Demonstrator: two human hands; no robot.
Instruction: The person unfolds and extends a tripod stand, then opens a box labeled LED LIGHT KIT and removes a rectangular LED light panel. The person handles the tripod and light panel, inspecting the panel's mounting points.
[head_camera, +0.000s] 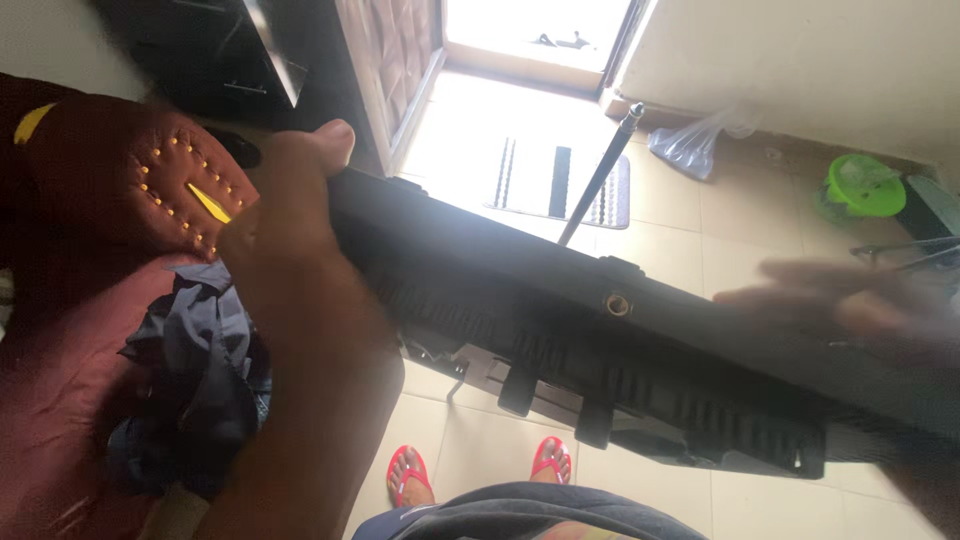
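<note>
A long flat black device (600, 340), ribbed with vent slots and with a brass-coloured screw hole on its back, stretches across the view from upper left to lower right. My left hand (290, 200) grips its left end, thumb over the top edge. My right hand (850, 300) is blurred at the right end, fingers spread over the panel's upper edge; whether it grips is unclear. A thin metal rod (600, 175) sticks up behind the panel.
A dark red sofa (90, 300) with a studded cushion and crumpled dark clothes (200, 370) is at left. My feet in red sandals (410, 475) stand on beige tiles. A striped doormat (555, 180), plastic bag (695, 145) and green container (860, 185) lie beyond.
</note>
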